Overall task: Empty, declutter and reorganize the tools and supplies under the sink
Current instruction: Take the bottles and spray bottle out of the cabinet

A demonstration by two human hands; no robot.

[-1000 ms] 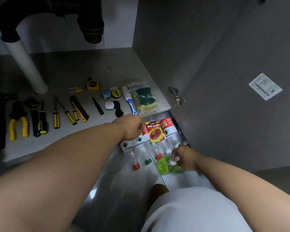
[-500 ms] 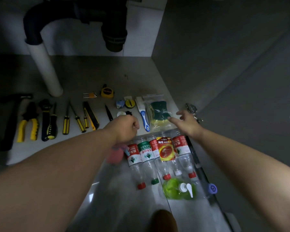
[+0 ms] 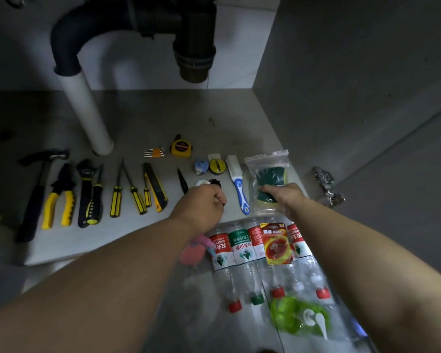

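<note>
Arranging supplies: right hand grasping sponge bag, left hand clenched, contents unclear; next, align bag.

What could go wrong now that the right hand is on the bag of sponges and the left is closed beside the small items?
Lifting the sponge bag with the right hand could drag the white-and-blue brush lying right beside it out of line. The left hand and forearm cover the small black item, so a blind grab may scatter neighbouring pieces. The bottles lie on their sides near both arms and could roll if nudged.
</note>
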